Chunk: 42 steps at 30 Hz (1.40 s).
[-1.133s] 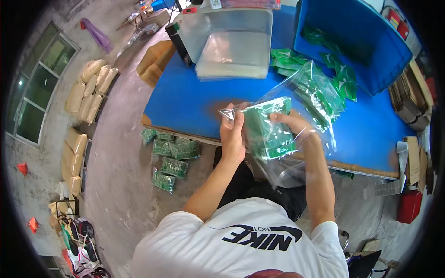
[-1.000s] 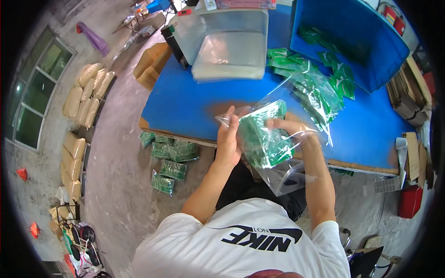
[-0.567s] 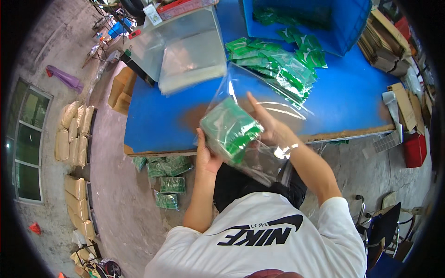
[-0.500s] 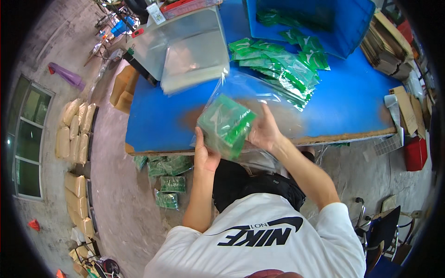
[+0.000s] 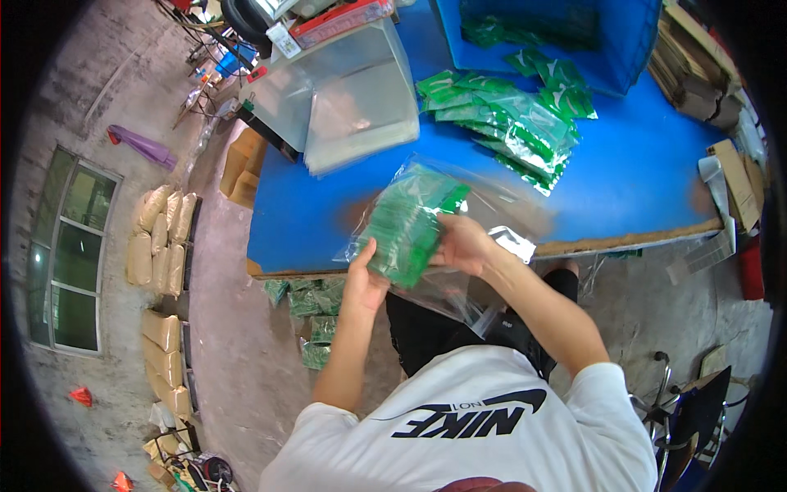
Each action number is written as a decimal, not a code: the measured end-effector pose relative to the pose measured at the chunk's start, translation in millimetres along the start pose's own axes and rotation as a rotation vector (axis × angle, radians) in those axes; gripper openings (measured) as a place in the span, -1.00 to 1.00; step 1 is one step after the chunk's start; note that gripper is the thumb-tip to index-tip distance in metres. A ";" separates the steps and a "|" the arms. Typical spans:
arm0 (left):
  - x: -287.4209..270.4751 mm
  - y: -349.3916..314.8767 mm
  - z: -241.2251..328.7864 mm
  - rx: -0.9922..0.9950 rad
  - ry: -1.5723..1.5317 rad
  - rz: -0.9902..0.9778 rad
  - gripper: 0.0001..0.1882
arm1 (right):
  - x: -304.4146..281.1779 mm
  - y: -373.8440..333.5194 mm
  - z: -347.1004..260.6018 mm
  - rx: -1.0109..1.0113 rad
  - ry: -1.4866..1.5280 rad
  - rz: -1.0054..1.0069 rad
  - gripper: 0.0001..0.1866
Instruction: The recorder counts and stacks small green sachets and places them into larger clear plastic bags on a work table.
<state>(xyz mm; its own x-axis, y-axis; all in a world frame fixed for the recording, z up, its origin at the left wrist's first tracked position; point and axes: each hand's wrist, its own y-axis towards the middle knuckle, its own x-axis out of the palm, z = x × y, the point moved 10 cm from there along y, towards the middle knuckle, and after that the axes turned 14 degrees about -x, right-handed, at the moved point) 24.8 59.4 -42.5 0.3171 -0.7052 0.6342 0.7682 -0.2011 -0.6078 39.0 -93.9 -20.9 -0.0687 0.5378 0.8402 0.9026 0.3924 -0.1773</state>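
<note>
The left hand (image 5: pixel 366 277) has its fingers partly curled around the lower left of a green bundle (image 5: pixel 406 225) inside a clear bag (image 5: pixel 485 199); the right hand (image 5: pixel 464 244) has its fingers bent against the right side, gripping too. The bundle is above the near edge of a blue desk (image 5: pixel 307 217). Farther back lie loose green packets (image 5: pixel 504 123), with a stack of clear sheets (image 5: pixel 361 119) to their left and a blue bin (image 5: pixel 639 45) behind.

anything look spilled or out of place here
The blue bin appears tipped on its side, with green packets spread untidily from its mouth onto the table. Bagged green bundles also lie on the floor, perhaps an odd spot.
</note>
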 end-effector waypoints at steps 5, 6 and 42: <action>-19.6 8.6 71.4 -0.046 0.314 0.183 -0.57 | 11.8 -8.2 -8.1 0.048 -0.886 -0.151 -0.48; -10.2 -3.8 114.9 0.365 0.610 0.289 -0.55 | 12.4 -23.7 4.5 -0.012 -0.968 -0.279 -0.48; 237.1 113.5 31.7 0.956 1.967 -0.204 0.39 | -57.1 -22.8 -208.8 -0.854 -2.475 -0.024 -0.26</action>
<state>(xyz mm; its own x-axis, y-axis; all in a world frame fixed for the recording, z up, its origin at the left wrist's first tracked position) 204.8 -109.1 54.0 -0.1126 -0.4452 -0.8883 0.8698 -0.4764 0.1285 111.1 -289.4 42.2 0.3578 0.2212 -0.9072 0.7460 0.5166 0.4202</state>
